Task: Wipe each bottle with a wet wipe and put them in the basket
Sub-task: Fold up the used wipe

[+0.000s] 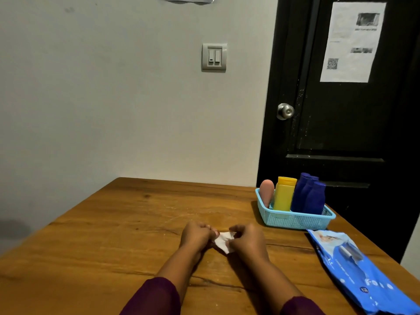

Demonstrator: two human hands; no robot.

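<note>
Maroon sleeves [154,296]; left hand [196,234], right hand [246,238] pinch crumpled white wipe [223,241].

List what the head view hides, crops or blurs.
Head view: white wet wipe, mostly covered by the left hand and right hand.
Head view: dark blue plastic bottles overlap, and the light blue mesh basket wall hides their bases.
Head view: blue wet-wipe pack, cut by the frame's lower right edge; print blurred.
Head view: white paper notice on the door, text blurred.
</note>
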